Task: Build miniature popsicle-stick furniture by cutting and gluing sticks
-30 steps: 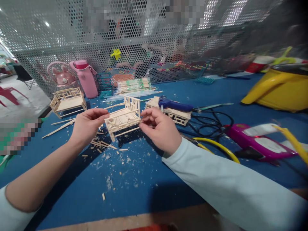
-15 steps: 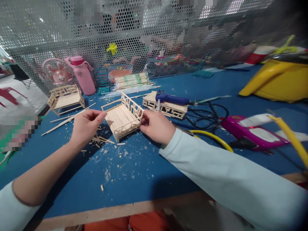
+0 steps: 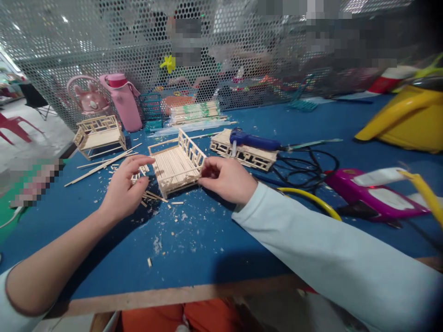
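Apparently right hand (image 3: 230, 180) grips miniature bench (image 3: 176, 165), contact obscured.

A pink bottle (image 3: 126, 105) with a strap stands at the back of the blue tabletop (image 3: 194, 272), just beside a pink rabbit-faced item (image 3: 92, 100) with a looped handle. Behind them rises a perforated metal screen (image 3: 90, 50), and a yellow flower shape (image 3: 168, 64) shows against it. Over on the far right I see a bulky yellow container (image 3: 411, 122), with a red-and-white cup (image 3: 386, 82) behind it, partly blurred. Off to the left, beyond the edge, a red stool (image 3: 15, 123) and a black folding chair (image 3: 33, 98) stand on the pale floor (image 3: 44, 144).
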Tool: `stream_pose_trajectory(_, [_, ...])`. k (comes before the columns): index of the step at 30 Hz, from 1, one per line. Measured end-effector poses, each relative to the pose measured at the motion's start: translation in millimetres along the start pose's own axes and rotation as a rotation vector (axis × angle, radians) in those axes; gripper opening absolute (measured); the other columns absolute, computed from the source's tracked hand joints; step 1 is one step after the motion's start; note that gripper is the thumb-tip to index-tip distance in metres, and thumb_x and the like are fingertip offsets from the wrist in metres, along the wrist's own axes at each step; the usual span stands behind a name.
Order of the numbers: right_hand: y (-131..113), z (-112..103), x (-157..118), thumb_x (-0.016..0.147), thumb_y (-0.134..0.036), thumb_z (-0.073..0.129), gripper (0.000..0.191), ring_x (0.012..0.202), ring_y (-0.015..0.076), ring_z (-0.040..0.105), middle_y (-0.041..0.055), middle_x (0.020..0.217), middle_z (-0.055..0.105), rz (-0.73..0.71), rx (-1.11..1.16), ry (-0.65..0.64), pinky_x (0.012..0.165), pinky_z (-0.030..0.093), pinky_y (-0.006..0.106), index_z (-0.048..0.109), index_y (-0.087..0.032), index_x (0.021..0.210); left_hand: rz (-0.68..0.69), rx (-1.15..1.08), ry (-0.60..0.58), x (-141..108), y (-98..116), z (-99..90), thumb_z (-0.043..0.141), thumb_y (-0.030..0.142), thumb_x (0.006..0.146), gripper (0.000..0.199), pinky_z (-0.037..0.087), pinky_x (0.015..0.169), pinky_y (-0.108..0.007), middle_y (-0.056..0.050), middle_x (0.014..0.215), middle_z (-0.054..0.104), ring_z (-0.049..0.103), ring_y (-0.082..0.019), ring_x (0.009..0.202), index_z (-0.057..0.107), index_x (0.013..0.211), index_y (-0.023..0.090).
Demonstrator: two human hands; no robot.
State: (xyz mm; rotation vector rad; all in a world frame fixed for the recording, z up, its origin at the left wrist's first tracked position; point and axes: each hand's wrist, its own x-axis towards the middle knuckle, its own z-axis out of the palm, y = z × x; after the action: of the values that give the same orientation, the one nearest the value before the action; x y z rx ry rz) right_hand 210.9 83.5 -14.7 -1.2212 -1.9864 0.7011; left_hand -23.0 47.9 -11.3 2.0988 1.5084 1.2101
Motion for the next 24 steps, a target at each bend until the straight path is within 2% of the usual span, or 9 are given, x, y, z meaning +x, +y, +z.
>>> stream_pose_trajectory(2, [1, 1, 1, 0.066, -0.013, 0.064, 0.012, 0.054, 0.0104, 0.048, -0.0041, 0.058, 0.053, 0.02, 0.107, -0.009, 0.054, 0.04, 0.026, 0.054, -0.019, 0.066, -0.027, -0.082, -0.097, -6, 7, -0.5, 0.053, 0.02, 0.077, 0.04, 0.046, 0.085, -0.039, -0.009, 0.113, 0.061, 0.056, -0.024, 0.101, 0.058, 0.117, 0.023])
stream_pose_trajectory(4, [3, 3, 3, 0.067, -0.015, 0.064, 0.01, 0.053, 0.0101, 0.047, -0.0046, 0.057, 0.052, 0.024, 0.154, 0.004, 0.053, 0.04, 0.025, 0.054, -0.019, 0.069, -0.049, -0.112, -0.161, -10, 11, 2.3, 0.059, 0.022, 0.075, 0.053, 0.047, 0.077, -0.035, -0.011, 0.115, 0.06, 0.056, -0.023, 0.096, 0.049, 0.127, 0.021])
stream_pose_trajectory(6, [4, 3, 3, 0.068, -0.016, 0.063, 0.01, 0.053, 0.0099, 0.047, -0.0045, 0.058, 0.052, 0.012, 0.153, 0.021, 0.053, 0.04, 0.026, 0.054, -0.019, 0.07, -0.062, -0.064, -0.154, -11, 12, 6.9, 0.063, 0.021, 0.071, 0.065, 0.047, 0.07, -0.032, -0.012, 0.12, 0.057, 0.055, -0.02, 0.09, 0.042, 0.132, 0.02])
stream_pose_trajectory(8, [6, 4, 4, 0.069, -0.017, 0.063, 0.009, 0.054, 0.01, 0.048, -0.0039, 0.06, 0.053, -0.007, 0.149, 0.027, 0.055, 0.041, 0.026, 0.054, -0.019, 0.071, -0.097, -0.02, -0.109, -11, 11, 11.2, 0.066, 0.02, 0.069, 0.067, 0.048, 0.064, -0.029, -0.012, 0.123, 0.054, 0.055, -0.017, 0.082, 0.042, 0.132, 0.019])
stream_pose_trajectory(11, [7, 3, 3, 0.072, -0.02, 0.062, 0.008, 0.056, 0.01, 0.048, -0.0034, 0.063, 0.053, -0.043, 0.144, 0.044, 0.056, 0.041, 0.026, 0.054, -0.019, 0.073, -0.146, -0.05, -0.052, -10, 10, 14.9, 0.067, 0.025, 0.071, 0.044, 0.051, 0.061, -0.027, -0.011, 0.118, 0.055, 0.058, -0.014, 0.074, 0.056, 0.114, 0.017])
stream_pose_trajectory(14, [4, 0, 2, 0.076, -0.025, 0.06, 0.008, 0.057, 0.0103, 0.047, -0.003, 0.063, 0.054, -0.091, 0.109, 0.076, 0.057, 0.039, 0.026, 0.055, -0.019, 0.074, -0.097, -0.115, 0.022, -9, 9, 16.0, 0.063, 0.024, 0.077, 0.016, 0.052, 0.068, -0.027, -0.008, 0.104, 0.061, 0.061, -0.014, 0.077, 0.064, 0.091, 0.016])
stream_pose_trajectory(18, [-3, -3, -2, 0.078, -0.028, 0.061, 0.01, 0.059, 0.0113, 0.049, -0.0015, 0.066, 0.056, -0.16, 0.144, 0.115, 0.056, 0.04, 0.027, 0.057, -0.019, 0.077, -0.106, -0.236, 0.134, -10, 11, 15.8, 0.064, 0.027, 0.078, 0.013, 0.049, 0.069, -0.027, -0.005, 0.094, 0.065, 0.059, -0.015, 0.077, 0.066, 0.088, 0.018])
stream_pose_trajectory(24, [-8, -4, -7, 0.081, -0.037, 0.059, 0.017, 0.063, 0.0127, 0.053, -0.0006, 0.07, 0.056, -0.143, 0.272, 0.165, 0.057, 0.044, 0.027, 0.055, -0.021, 0.087, -0.176, -0.409, 0.176, -16, 23, 14.5, 0.069, 0.032, 0.074, 0.015, 0.044, 0.063, -0.025, -0.002, 0.087, 0.061, 0.055, -0.012, 0.068, 0.065, 0.082, 0.019])
